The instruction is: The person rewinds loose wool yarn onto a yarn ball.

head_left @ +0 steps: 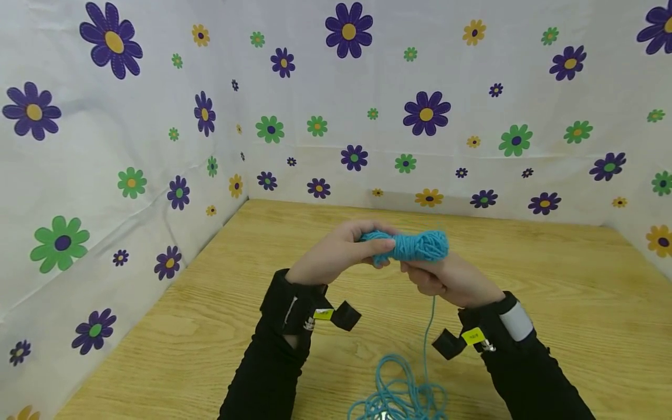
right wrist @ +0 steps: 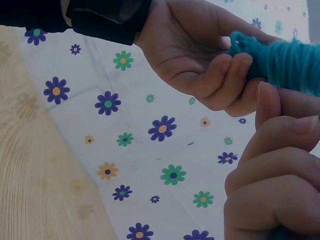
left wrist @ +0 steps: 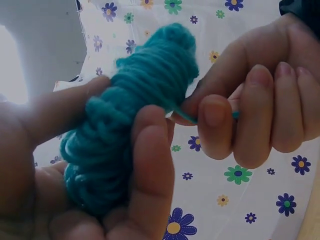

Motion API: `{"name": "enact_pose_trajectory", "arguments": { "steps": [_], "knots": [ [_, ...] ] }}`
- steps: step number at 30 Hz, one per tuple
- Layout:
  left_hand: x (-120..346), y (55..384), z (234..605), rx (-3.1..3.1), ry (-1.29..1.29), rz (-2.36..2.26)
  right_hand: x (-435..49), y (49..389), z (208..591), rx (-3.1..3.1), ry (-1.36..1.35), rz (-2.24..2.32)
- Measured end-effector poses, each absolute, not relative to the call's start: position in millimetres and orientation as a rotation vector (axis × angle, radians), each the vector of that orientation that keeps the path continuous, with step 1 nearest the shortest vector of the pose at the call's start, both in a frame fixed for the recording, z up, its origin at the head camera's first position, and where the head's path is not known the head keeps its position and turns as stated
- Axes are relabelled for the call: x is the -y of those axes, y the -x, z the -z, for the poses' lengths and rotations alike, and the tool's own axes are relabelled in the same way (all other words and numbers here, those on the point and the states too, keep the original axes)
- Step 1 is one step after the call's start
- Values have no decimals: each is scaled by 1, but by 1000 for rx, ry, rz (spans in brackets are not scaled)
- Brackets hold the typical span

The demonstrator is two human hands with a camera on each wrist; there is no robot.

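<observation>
A bundle of turquoise yarn [head_left: 415, 247] is held above the table, wound tightly round its middle with loops bulging at both ends. My left hand [head_left: 349, 245] grips its left end, thumb on one side and fingers on the other. Close by the right end, my right hand [head_left: 446, 279] has its fingers curled and pinches the yarn strand [left wrist: 186, 116] between thumb and forefinger, as the left wrist view shows. From below the right hand the strand runs down to a loose tangle of yarn [head_left: 404, 402] on the table. In the right wrist view the bundle [right wrist: 295, 65] is cut off by the frame edge.
The wooden table [head_left: 210, 338] spreads under both hands. A white flowered cloth [head_left: 315, 87] hangs along its back and left side. Something small and shiny [head_left: 385, 415] lies in the tangle at the bottom edge. Both wrists wear black straps with small cameras.
</observation>
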State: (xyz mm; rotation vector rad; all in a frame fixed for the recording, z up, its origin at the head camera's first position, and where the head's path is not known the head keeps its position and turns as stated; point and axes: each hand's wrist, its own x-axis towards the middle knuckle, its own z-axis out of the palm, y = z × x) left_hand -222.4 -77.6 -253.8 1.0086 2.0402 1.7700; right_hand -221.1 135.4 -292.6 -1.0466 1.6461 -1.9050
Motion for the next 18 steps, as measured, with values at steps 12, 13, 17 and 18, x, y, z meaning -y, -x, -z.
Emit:
{"name": "enact_pose_trajectory", "arguments": {
  "steps": [12, 13, 17, 18],
  "knots": [
    [82, 224, 256, -2213, -1081, -1292, -148, 230, 296, -1617, 987, 1874],
    [82, 224, 256, -2236, -1070, -1271, -149, 230, 295, -1657, 981, 1871],
    [80, 224, 257, -2326, -1014, -1213, -153, 226, 288, -1831, 977, 1856],
    [79, 224, 257, -2348, -996, -1203, -154, 224, 286, -1873, 972, 1849]
  ]
}}
